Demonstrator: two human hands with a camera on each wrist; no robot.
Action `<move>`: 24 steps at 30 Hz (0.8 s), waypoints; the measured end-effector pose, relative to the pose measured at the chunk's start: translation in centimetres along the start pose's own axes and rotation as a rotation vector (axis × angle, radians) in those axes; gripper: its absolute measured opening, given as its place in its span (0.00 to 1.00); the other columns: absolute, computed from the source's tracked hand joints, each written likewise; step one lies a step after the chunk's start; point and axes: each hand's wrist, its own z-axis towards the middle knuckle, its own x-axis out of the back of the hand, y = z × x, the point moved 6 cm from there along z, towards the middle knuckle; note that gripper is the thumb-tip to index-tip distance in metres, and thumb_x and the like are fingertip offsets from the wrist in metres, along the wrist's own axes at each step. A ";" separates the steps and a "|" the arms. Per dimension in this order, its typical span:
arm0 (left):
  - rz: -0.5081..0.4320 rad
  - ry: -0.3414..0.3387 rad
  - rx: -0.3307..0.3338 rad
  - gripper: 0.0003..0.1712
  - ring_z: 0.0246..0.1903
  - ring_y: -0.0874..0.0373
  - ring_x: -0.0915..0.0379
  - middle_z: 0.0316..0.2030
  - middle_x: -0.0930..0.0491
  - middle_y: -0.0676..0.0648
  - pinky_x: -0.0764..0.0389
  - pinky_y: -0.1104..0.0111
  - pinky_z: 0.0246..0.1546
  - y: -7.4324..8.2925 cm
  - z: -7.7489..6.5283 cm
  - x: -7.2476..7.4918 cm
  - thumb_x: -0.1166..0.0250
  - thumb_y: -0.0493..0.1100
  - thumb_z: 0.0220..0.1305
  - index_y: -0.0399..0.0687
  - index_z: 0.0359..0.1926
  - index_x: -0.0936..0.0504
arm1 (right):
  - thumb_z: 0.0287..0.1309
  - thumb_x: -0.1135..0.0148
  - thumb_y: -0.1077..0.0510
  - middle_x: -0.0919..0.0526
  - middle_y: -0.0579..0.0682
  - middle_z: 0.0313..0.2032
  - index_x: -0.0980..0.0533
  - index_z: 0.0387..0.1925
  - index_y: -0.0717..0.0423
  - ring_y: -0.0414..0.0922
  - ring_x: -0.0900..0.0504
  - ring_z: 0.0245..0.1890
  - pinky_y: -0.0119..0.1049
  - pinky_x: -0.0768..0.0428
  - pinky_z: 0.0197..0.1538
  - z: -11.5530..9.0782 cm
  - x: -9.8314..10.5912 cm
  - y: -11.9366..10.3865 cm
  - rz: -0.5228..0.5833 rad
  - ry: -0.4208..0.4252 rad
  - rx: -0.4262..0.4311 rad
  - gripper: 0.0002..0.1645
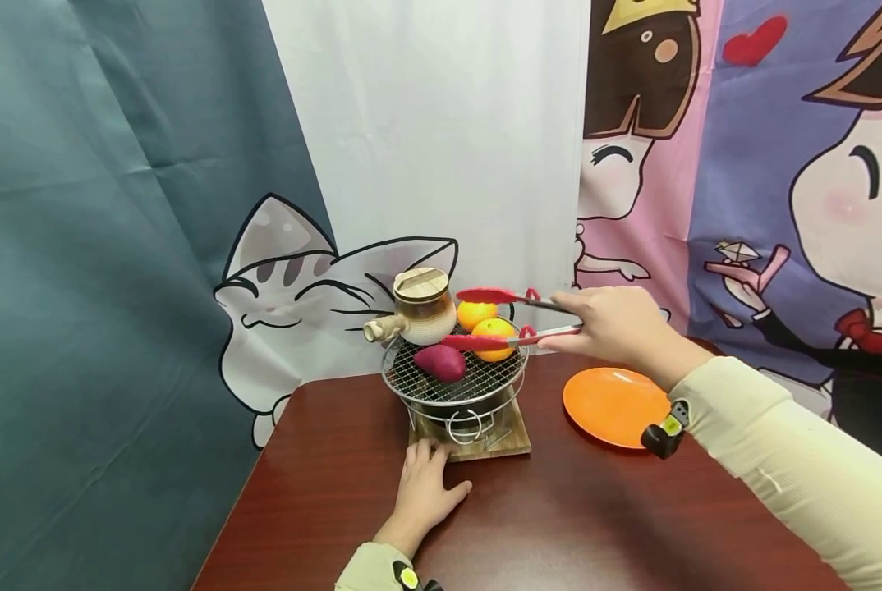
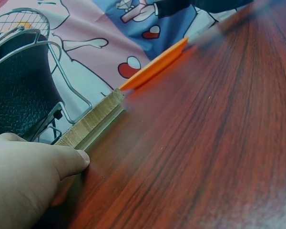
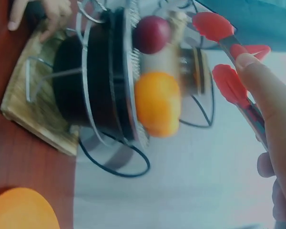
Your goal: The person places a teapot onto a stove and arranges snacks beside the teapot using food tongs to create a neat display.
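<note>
My right hand holds metal tongs with red tips. In the right wrist view, the tongs' red heads are spread apart, with nothing between them, above the grill's food. On the round wire grill sit a purple sweet potato, two oranges and a side-handled teapot with a wooden lid. A dark pan is under the mesh, on a wooden board. My left hand rests its fingers on the board's near left corner, thumb by the edge.
An orange plate lies right of the grill on the reddish-brown table, beneath my right forearm. A printed curtain hangs close behind the table. A black cord loops beside the grill in the right wrist view.
</note>
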 end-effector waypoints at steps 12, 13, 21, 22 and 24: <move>-0.002 0.014 -0.007 0.31 0.59 0.43 0.39 0.55 0.31 0.43 0.30 0.48 0.57 -0.1 -0.3 0.1 0.23 0.56 0.48 0.55 0.54 0.20 | 0.49 0.50 0.13 0.19 0.67 0.54 0.27 0.68 0.50 0.63 0.18 0.42 0.58 0.22 0.29 -3.7 0.2 8.9 -0.015 -0.223 -0.366 0.59; -0.005 0.011 -0.006 0.31 0.59 0.43 0.39 0.55 0.31 0.43 0.30 0.48 0.57 -0.1 -0.3 0.1 0.23 0.56 0.48 0.55 0.54 0.20 | 0.49 0.52 0.12 0.20 0.69 0.55 0.28 0.69 0.50 0.65 0.18 0.43 0.59 0.22 0.30 -4.1 0.0 9.6 -0.014 -0.246 -0.389 0.60; -0.013 0.003 -0.004 0.31 0.59 0.42 0.39 0.56 0.31 0.43 0.31 0.47 0.58 -0.1 -0.2 0.1 0.24 0.56 0.49 0.54 0.54 0.20 | 0.49 0.56 0.11 0.24 0.75 0.55 0.29 0.68 0.57 0.70 0.23 0.49 0.67 0.23 0.35 -7.6 -2.0 14.4 0.000 -0.330 -0.504 0.65; -0.013 0.003 -0.004 0.31 0.59 0.42 0.39 0.56 0.31 0.43 0.31 0.47 0.58 -0.1 -0.2 0.1 0.24 0.56 0.49 0.54 0.54 0.20 | 0.49 0.56 0.11 0.24 0.75 0.55 0.29 0.68 0.58 0.70 0.23 0.49 0.67 0.23 0.35 -8.0 -2.2 14.9 0.006 -0.334 -0.516 0.66; -0.009 0.002 -0.004 0.31 0.58 0.43 0.39 0.55 0.31 0.43 0.31 0.48 0.58 -0.1 -0.2 0.0 0.24 0.56 0.49 0.54 0.54 0.20 | 0.49 0.55 0.11 0.24 0.75 0.56 0.29 0.67 0.62 0.70 0.24 0.49 0.68 0.23 0.36 -9.0 -2.6 15.7 0.012 -0.348 -0.544 0.66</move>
